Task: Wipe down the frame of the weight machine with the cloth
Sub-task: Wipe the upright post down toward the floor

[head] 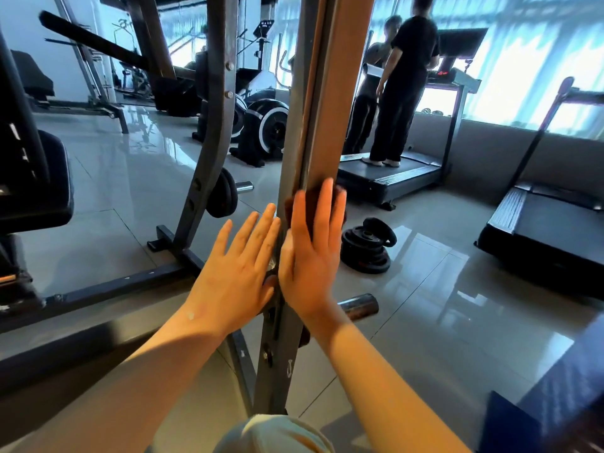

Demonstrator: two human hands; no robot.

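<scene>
Head view, gym floor. The frame upright [327, 93] of the weight machine runs from top centre down to bottom centre, tilting a little. The right hand [309, 253] lies flat on it at picture centre, fingers straight and slightly fanned, pressing the dark reddish cloth [312, 207] against the post's lit face. The cloth shows between and beside the fingers, and a scrap seems to peek out below the wrist. A flat palm likely spreads pressure so the cloth drags along the whole face, no pinch needed. The left hand [238, 273] sits just left of centre, fingers straight and close together, holding nothing, its edge against the post's grey side. It probably braces or steadies the body; the thumb is tucked at the post, its contact unclear. Step in hand: wiping this upright, mid-height, so the task looks partway done. Lower right of centre, weight plates [366, 250] are stacked on the tiled floor [130, 191], with a chrome peg [358, 307] sticking out beside the wrist. Upper right, a person [405, 86] stands on a treadmill [392, 178], well apart.
</scene>
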